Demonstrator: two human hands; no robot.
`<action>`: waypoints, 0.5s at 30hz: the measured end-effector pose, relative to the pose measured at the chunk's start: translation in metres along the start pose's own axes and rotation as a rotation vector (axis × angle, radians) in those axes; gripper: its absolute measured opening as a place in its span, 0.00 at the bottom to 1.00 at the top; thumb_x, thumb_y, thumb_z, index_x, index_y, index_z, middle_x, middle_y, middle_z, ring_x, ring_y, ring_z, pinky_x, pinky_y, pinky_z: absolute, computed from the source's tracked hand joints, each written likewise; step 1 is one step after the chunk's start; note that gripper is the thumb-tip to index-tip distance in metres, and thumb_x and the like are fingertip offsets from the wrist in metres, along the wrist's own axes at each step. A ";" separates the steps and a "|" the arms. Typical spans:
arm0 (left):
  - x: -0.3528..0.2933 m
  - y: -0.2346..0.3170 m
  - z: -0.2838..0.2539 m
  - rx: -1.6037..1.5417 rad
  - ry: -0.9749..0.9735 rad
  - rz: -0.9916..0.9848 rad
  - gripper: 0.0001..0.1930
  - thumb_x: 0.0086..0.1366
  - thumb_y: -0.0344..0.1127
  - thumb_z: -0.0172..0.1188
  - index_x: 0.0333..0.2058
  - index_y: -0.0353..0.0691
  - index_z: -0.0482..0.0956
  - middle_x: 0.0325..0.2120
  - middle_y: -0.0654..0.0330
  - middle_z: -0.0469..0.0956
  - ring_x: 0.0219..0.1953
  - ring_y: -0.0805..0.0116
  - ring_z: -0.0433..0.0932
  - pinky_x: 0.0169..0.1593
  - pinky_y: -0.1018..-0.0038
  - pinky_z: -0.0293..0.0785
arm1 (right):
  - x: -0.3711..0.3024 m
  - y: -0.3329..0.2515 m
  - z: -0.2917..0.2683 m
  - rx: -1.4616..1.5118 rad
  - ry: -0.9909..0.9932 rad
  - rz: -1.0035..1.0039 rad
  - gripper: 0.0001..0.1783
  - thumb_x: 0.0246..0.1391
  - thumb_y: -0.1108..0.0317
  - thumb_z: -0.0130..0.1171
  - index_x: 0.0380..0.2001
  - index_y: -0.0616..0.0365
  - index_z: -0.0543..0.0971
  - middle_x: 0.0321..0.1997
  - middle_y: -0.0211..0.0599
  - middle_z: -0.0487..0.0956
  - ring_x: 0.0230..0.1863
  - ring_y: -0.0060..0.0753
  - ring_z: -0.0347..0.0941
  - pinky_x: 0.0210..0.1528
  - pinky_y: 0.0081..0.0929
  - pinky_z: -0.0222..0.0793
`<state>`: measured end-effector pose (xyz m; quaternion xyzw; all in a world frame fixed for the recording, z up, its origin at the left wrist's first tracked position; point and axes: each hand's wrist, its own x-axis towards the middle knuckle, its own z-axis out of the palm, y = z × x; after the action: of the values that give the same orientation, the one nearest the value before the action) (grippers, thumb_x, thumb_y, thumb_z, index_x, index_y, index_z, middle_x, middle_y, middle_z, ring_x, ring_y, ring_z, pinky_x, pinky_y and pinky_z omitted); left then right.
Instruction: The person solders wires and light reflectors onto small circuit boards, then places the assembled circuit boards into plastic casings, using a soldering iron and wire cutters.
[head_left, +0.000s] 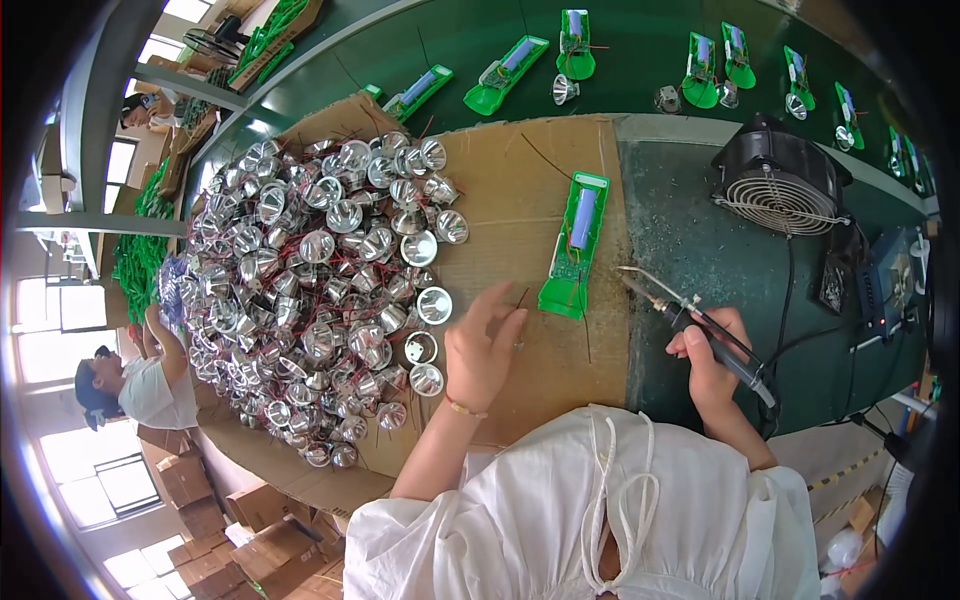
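My right hand grips a soldering iron with a thin metal feed tube beside its tip. The tip points left toward a green plastic housing lying on the cardboard. In that housing sit a lilac cylindrical battery and a small green circuit board, with thin wires sticking out. My left hand hovers just left of the housing, its fingers bent together. A short reddish wire shows at its fingertips; whatever else it holds is hidden. Beside it spreads a big heap of silver reflector cups with red wires.
A cardboard sheet covers part of the green bench. At right stand a black fan and a blue soldering station with cables. More green housings line the far side, several with reflectors. Another person works at left.
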<state>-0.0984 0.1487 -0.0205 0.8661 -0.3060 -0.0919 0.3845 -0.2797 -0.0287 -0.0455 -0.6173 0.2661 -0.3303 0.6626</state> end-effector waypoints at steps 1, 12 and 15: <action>0.004 0.008 -0.001 -0.156 -0.016 -0.133 0.08 0.53 0.29 0.59 0.34 0.34 0.77 0.24 0.54 0.78 0.24 0.64 0.78 0.27 0.77 0.71 | -0.001 -0.002 0.002 0.014 -0.025 -0.015 0.08 0.49 0.75 0.54 0.30 0.65 0.66 0.20 0.38 0.73 0.20 0.23 0.71 0.24 0.19 0.68; 0.023 0.011 0.024 -0.065 0.004 0.022 0.05 0.53 0.30 0.59 0.25 0.35 0.77 0.22 0.56 0.74 0.24 0.63 0.72 0.28 0.72 0.67 | 0.005 -0.003 0.022 -0.137 -0.158 -0.046 0.09 0.48 0.72 0.55 0.29 0.64 0.67 0.20 0.38 0.73 0.21 0.23 0.70 0.26 0.21 0.67; 0.025 0.009 0.031 -0.060 0.027 0.081 0.04 0.52 0.29 0.59 0.23 0.34 0.76 0.24 0.56 0.73 0.23 0.62 0.71 0.27 0.72 0.66 | 0.003 -0.002 0.021 -0.166 -0.197 0.001 0.09 0.48 0.72 0.56 0.29 0.65 0.67 0.22 0.39 0.73 0.22 0.24 0.72 0.26 0.21 0.68</action>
<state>-0.0945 0.1099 -0.0332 0.8422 -0.3325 -0.0736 0.4180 -0.2619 -0.0180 -0.0416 -0.6993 0.2263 -0.2447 0.6323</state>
